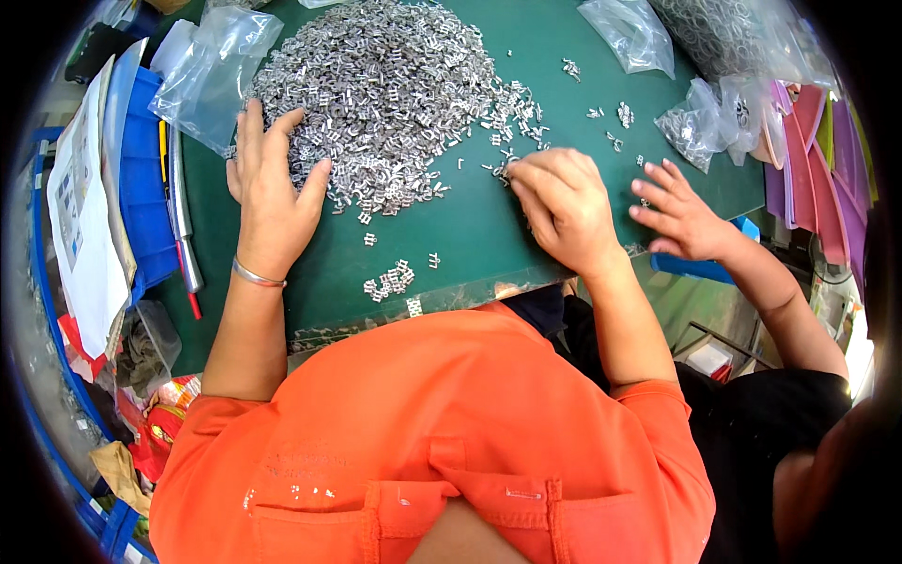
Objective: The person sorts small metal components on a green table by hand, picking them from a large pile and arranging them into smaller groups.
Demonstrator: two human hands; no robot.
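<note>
A large heap of small silvery metal pieces covers the far middle of the green table. At its left edge my left hand, with a metal bangle on the wrist, has its fingers spread and rests against the heap. My right hand is over the table to the right of the heap. Its fingers are curled together beside a few loose pieces, and whatever lies between the fingertips is hidden. Near the table's front edge lies a small cluster of the same pieces.
Another person's hand reaches in from the right, close to my right hand. Clear plastic bags lie at the far left; more bags with metal parts sit far right. A blue bin and pink and purple sheets flank the table.
</note>
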